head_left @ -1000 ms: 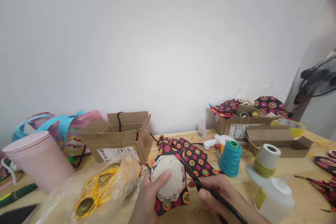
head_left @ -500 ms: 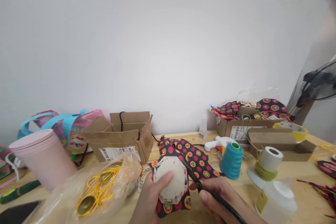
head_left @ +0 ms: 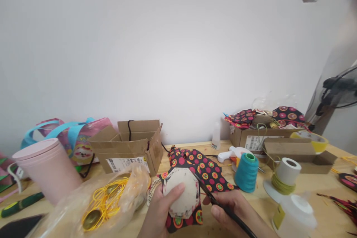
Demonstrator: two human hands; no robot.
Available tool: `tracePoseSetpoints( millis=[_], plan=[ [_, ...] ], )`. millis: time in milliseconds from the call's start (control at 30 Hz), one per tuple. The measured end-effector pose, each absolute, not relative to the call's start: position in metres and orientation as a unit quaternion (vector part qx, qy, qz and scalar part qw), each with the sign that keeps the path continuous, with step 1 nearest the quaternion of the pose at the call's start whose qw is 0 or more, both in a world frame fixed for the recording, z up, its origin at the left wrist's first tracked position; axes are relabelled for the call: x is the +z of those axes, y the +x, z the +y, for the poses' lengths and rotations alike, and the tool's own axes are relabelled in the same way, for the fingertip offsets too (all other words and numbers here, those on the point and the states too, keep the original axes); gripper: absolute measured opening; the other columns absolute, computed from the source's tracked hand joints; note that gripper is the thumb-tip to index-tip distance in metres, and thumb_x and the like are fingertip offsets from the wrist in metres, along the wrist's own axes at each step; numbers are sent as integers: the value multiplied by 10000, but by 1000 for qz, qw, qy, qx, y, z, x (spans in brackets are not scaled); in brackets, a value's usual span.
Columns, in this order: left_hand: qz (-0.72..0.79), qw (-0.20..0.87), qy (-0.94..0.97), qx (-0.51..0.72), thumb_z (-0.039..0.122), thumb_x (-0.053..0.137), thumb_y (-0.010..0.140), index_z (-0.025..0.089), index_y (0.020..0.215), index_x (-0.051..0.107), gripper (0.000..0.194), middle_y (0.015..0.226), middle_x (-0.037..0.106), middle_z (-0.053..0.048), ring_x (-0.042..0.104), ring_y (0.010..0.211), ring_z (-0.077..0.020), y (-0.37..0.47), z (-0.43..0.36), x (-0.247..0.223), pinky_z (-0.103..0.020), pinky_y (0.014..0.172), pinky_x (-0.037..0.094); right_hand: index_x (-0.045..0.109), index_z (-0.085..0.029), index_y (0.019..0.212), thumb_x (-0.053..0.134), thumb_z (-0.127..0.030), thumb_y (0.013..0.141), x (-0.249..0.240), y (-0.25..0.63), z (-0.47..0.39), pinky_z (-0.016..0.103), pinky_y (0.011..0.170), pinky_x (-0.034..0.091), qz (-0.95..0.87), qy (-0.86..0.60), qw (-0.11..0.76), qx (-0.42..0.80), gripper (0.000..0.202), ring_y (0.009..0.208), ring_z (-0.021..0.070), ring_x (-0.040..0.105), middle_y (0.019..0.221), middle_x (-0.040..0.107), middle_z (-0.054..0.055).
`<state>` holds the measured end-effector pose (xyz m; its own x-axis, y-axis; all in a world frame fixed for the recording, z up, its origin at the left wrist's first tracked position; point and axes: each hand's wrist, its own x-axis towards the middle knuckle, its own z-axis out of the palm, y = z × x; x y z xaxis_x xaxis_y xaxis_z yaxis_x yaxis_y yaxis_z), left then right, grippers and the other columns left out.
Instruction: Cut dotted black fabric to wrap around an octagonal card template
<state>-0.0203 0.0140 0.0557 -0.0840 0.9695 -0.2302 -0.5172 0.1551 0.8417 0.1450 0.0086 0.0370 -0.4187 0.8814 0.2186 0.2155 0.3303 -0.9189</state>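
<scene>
Left hand (head_left: pixel 163 206) gripping white plate (head_left: pixel 190 198) against patterned cloth (head_left: pixel 214 174) over desk (head_left: pixel 315 186); right hand (head_left: pixel 227 205) holding black tool (head_left: pixel 205 191), tip pointing near plate's edge, contact unclear. Apparently working cloth along rim; next move seemingly calling for steady plate, careful tip.

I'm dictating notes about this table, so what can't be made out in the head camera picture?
All in the head view:
- Most fingers of the left hand: hidden behind the white octagonal piece.
- Rear end of the black tool: cut off by the bottom edge.
- Floor of the left cardboard box: hidden by its front wall.
- Label print: too small to read.
- Fan: cut off by the right edge.
</scene>
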Motion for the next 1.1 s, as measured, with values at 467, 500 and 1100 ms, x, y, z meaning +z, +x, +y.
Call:
tracePoseSetpoints(
  millis=[467, 500, 1100],
  plan=[
    [418, 633, 263, 596, 174, 714, 563, 121, 1191, 424, 693, 761, 727, -89, 667, 719, -273, -22, 15, 53, -348, 634, 536, 563, -129, 819, 415, -650, 717, 31, 148, 8, 207, 404, 162, -695, -368, 376, 490, 551, 458, 68, 237, 531, 302, -58],
    [416, 633, 265, 597, 182, 715, 561, 122, 1186, 429, 690, 768, 726, -88, 667, 719, -271, -23, 15, 53, -341, 628, 536, 555, -126, 857, 418, -650, 718, 29, 148, 9, 204, 406, 170, -693, -359, 380, 497, 559, 463, 68, 244, 546, 310, -57],
    [427, 630, 283, 583, 216, 721, 549, 115, 930, 569, 422, 738, 724, -91, 663, 728, -272, -23, 13, 52, -339, 628, 529, 560, -165, 910, 418, -628, 744, 18, 145, 10, 197, 338, 152, -676, -270, 421, 541, 512, 373, 43, 176, 514, 276, -79]
  ],
)
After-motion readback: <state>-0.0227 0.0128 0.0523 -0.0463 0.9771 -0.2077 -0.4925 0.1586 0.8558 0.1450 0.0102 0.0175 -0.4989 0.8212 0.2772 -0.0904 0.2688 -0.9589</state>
